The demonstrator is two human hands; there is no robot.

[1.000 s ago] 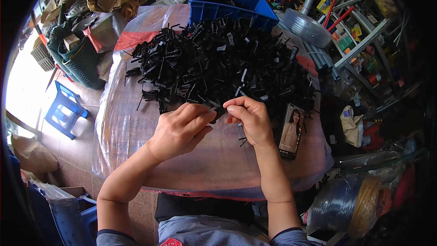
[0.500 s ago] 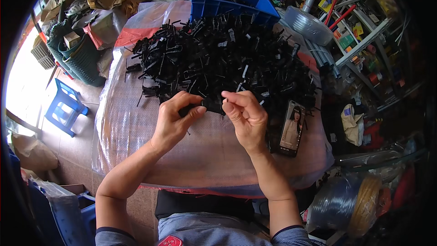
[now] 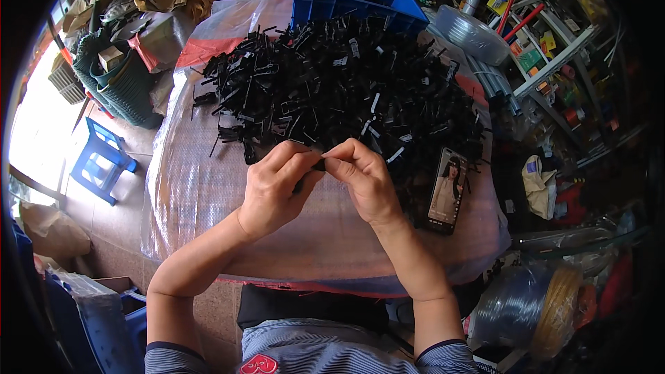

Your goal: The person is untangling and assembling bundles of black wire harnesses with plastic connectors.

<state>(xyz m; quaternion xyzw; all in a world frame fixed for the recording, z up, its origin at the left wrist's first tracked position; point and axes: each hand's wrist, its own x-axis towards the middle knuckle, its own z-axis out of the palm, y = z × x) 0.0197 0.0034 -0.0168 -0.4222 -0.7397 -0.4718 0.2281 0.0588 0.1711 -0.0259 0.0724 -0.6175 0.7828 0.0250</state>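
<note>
My left hand (image 3: 276,185) is closed around a small black plastic part (image 3: 319,165), most of which its fingers cover. Thumb and forefinger of my right hand (image 3: 366,179) are pinched together against the right end of that part. Whatever sits between those right fingertips is too small to make out. Both hands meet over the near edge of a large heap of black plastic parts (image 3: 325,90), some with thin strips sticking out.
The heap lies on a table covered with woven plastic sheeting (image 3: 277,253). Behind it stands a blue crate (image 3: 312,7). A phone (image 3: 447,194) with a lit screen leans at the right. Clear tubing coils (image 3: 471,36), a blue stool (image 3: 102,159) and stacked baskets (image 3: 121,90) surround the table.
My right hand has moved left, closing the gap, and its fingertips now touch the black part in my left hand. My left hand has shifted slightly right.
</note>
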